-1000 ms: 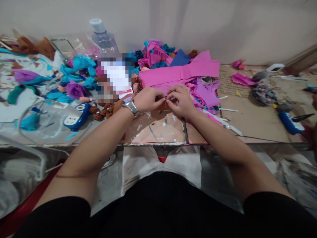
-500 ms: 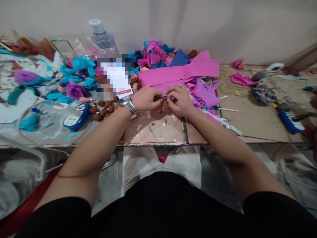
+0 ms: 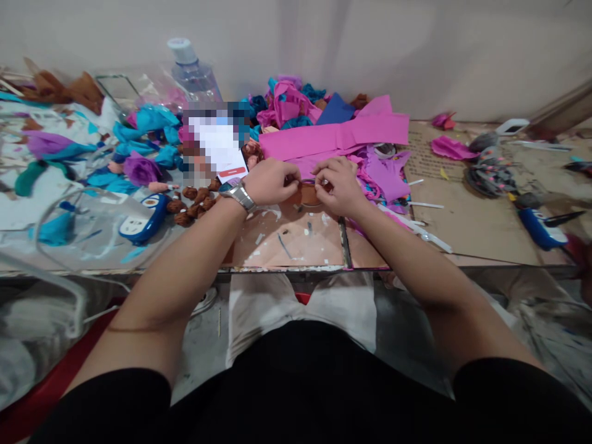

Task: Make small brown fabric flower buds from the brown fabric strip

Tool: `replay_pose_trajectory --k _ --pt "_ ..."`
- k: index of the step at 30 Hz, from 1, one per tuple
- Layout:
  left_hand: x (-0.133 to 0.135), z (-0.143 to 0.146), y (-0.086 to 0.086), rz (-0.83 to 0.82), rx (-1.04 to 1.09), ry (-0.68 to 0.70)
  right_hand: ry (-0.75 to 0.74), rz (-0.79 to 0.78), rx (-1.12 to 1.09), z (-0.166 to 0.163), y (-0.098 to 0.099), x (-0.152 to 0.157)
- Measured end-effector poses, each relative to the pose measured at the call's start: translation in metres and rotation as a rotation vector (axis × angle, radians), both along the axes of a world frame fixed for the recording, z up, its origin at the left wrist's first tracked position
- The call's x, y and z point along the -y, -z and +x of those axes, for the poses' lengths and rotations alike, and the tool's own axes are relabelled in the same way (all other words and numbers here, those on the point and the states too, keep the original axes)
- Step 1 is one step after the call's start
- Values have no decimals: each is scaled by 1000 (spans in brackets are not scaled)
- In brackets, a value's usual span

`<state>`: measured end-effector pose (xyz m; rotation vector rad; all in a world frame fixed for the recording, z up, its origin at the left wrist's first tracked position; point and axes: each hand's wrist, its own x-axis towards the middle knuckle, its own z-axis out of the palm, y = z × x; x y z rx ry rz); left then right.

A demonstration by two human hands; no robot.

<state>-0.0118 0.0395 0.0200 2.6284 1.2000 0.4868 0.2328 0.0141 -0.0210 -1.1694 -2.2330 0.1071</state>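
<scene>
My left hand, with a metal-banded watch at its wrist, pinches the left end of a small brown piece that looks like crepe paper. At its right end my right hand is closed, thumb and forefinger pressed together on it. A thin dark line runs along the top edge of the piece between my fingers. Just beyond both hands lies a long pink paper strip. Several brown crinkled balls sit left of my left wrist. My fingertips partly hide what they grip.
A phone leans beside my left hand, and a clear bottle stands behind it. Blue-and-white power sockets rest on the left. Coloured paper scraps pile at the back. Cardboard covers the right, under a dark bundle.
My hands have drawn slightly apart, and more of the brown piece shows between them. The surrounding items stay where they were.
</scene>
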Motion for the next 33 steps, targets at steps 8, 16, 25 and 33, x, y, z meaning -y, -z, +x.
replay_pose_trajectory --k 8,16,25,33 --pt "-6 -7 -4 1 -21 -129 56 -10 -70 -1 -4 1" --pt "0 -3 -5 -14 -21 8 -9 2 -82 -1 -3 3" --pt "2 2 3 -62 -31 115 -80 -69 10 -1 -5 5" --pt "1 2 2 -111 -17 128 -54 -21 33 -3 -9 11"
